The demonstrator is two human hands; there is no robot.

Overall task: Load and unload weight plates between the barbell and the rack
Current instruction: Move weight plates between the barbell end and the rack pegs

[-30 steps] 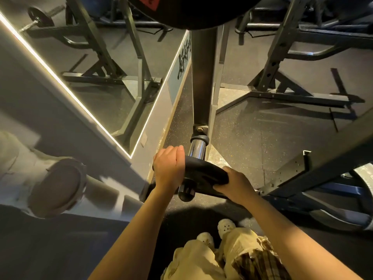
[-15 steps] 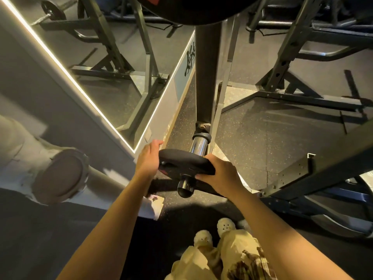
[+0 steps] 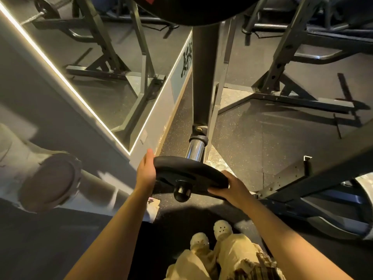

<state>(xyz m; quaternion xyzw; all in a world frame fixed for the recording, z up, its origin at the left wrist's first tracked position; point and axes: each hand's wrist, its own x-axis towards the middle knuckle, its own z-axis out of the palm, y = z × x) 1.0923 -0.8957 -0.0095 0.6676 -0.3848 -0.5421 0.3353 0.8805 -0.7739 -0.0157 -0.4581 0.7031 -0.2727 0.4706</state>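
A small black weight plate (image 3: 189, 174) sits on the chrome barbell sleeve (image 3: 195, 151), close to the sleeve's black end cap (image 3: 182, 194). My left hand (image 3: 146, 172) presses flat against the plate's left rim, fingers straight. My right hand (image 3: 230, 188) grips the right rim, thumb on top and fingers curled under it. Further up the sleeve are a collar (image 3: 198, 138) and a large black plate with a red label (image 3: 187, 11) at the top edge.
A lit mirror (image 3: 101, 77) leans along the wall on the left. Black rack frames (image 3: 282, 63) stand on the rubber floor ahead and at right, and a steel beam (image 3: 314, 170) crosses close to my right arm. My feet (image 3: 210, 233) are directly below the plate.
My left hand has slid from over the plate's top edge to its left rim and straightened. The plate has tilted and stays on the sleeve; my right hand keeps its grip.
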